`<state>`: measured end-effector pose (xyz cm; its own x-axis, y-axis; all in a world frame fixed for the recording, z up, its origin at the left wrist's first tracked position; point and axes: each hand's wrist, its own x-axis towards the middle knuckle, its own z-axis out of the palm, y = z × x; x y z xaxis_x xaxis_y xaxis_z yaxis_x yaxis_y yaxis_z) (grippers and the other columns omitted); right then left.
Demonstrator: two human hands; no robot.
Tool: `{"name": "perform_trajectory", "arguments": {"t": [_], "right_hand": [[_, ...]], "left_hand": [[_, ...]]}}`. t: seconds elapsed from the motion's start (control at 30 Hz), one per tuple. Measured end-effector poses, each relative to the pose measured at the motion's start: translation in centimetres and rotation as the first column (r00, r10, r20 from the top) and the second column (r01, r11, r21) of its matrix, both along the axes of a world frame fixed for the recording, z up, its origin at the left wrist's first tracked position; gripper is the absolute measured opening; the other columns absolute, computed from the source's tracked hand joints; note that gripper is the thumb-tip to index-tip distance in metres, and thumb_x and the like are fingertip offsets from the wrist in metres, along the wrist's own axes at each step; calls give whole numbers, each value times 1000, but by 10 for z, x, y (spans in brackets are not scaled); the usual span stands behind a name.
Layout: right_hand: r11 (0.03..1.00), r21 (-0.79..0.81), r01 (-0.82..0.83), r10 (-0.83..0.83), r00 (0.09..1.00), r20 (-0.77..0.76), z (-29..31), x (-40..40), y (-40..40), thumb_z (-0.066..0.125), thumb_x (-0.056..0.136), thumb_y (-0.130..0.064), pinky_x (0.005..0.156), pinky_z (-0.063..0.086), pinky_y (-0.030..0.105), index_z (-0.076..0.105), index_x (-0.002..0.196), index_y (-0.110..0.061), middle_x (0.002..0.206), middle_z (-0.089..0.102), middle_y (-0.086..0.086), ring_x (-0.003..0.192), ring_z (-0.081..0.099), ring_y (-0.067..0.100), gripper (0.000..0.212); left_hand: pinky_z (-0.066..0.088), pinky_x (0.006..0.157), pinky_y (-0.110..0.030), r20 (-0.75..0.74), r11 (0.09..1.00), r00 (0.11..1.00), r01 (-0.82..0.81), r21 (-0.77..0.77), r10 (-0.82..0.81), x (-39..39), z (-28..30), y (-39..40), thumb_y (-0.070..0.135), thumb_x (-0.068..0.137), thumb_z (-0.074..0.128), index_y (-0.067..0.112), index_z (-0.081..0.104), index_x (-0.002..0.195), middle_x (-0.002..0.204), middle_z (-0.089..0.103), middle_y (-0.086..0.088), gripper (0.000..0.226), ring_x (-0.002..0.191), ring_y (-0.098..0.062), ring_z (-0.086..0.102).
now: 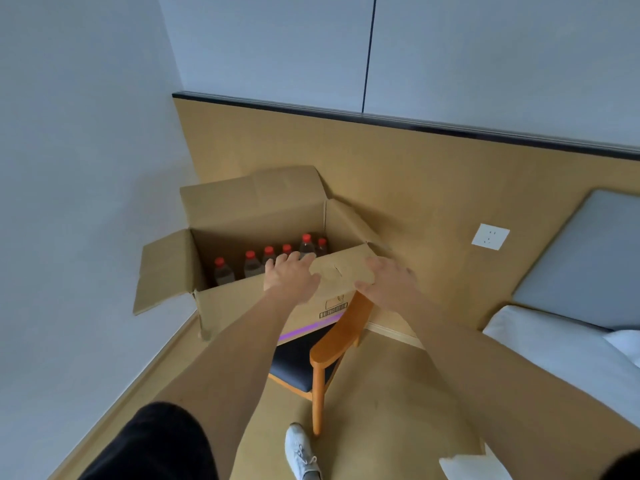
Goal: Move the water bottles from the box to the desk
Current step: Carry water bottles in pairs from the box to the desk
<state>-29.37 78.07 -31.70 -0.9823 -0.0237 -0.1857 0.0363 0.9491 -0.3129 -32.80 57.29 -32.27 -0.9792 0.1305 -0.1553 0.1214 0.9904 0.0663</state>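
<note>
A corner of a room with pale walls and tan floor. An open cardboard box sits on a chair. Six red-capped water bottles stand inside it. Both hands, left hand and right hand, rest with fingers spread on the box's near flap, gripping nothing. No tabletop shows; I judge nothing moved yet.

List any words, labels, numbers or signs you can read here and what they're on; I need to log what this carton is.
No text here can be read.
Brown cardboard box, front face: a barcode strip and an outlined mark above it, too small and blurred to read.
Clear plastic water bottles with red caps: no legible label.
White wall socket: no lettering visible.
</note>
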Motion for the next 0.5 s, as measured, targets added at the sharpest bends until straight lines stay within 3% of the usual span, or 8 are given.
{"name": "perform_trajectory", "arguments": {"t": [0.27,0.5], "right_hand": [[994,-22,106,-107,994,-22,5,-113,57,51,96,-57,119,29,47,30,156,-33,160,36,2,148,32,25,68],[986,-15,165,-166,984,-71,37,-258,86,53,98,-54,112,38,43,35,155,-31,156,42,5,141,41,27,64]], "left_hand": [[28,114,-48,-1,992,995,100,71,-100,-145,-6,47,44,102,36,32,36,151,149,46,-3,50,137,-31,40],[34,108,-49,-4,979,988,153,135,-154,-314,18,71,42,102,38,30,36,151,147,47,-8,51,132,-35,45]]}}
